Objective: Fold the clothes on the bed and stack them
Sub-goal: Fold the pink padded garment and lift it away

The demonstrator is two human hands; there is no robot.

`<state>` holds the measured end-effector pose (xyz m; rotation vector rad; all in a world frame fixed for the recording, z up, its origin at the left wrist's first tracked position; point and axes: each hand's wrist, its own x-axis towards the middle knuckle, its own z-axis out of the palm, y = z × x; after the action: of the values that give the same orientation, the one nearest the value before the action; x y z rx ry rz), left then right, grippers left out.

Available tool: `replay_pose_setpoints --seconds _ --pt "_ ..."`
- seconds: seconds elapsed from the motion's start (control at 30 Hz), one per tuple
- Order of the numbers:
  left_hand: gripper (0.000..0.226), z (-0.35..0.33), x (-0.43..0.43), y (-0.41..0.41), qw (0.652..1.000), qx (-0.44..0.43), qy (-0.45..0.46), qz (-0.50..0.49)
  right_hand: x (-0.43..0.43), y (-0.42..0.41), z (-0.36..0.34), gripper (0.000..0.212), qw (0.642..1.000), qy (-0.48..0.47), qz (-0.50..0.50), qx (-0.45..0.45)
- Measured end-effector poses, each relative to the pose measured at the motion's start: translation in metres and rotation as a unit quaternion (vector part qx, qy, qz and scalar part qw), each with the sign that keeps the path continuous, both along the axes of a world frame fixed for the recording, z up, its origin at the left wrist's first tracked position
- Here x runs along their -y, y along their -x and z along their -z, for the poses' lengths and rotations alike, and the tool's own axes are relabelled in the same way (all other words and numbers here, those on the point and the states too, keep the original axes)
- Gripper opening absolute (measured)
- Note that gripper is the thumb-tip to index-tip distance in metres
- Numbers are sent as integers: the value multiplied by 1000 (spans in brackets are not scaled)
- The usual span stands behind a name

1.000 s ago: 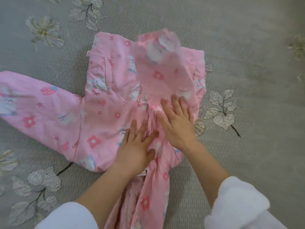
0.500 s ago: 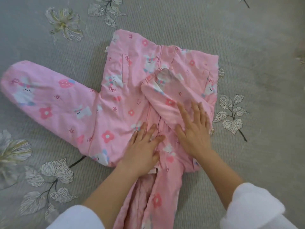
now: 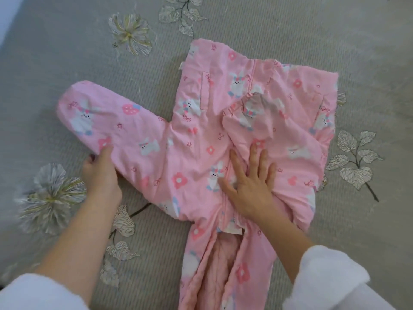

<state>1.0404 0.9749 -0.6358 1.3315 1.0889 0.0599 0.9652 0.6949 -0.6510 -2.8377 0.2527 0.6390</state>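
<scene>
A pink padded jacket point(image 3: 201, 135) with a bunny and flower print lies flat on the grey bedspread point(image 3: 268, 27). Its right sleeve point(image 3: 268, 128) is folded across the body. The left sleeve point(image 3: 107, 121) sticks out to the left. My right hand point(image 3: 250, 182) presses flat on the jacket's middle, fingers spread, at the base of the folded sleeve. My left hand point(image 3: 100, 173) is at the lower edge of the left sleeve, thumb on top of the fabric and fingers under it. The hood point(image 3: 223, 269) trails toward me.
The bedspread carries embroidered flowers point(image 3: 129, 34) and leaves point(image 3: 355, 162). The bed's left edge point(image 3: 9, 23) shows at the top left corner. White fleece cuffs point(image 3: 330, 276) cover both my forearms near the bottom.
My left hand has left the jacket's middle and moved out left to take the lower edge of the left sleeve. My right hand stayed pressing on the folded right sleeve.
</scene>
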Motion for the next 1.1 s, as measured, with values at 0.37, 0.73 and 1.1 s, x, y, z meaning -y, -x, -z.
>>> replay_pose_setpoints --seconds 0.37,0.73,1.1 --pt "57 -43 93 -20 792 264 -351 425 9 -4 -10 63 997 -70 -11 5" --pt "57 30 136 12 480 132 -503 706 69 16 3 62 998 36 -5 58" --pt "57 -12 130 56 491 135 -431 745 66 35 -49 66 994 -38 -59 80"
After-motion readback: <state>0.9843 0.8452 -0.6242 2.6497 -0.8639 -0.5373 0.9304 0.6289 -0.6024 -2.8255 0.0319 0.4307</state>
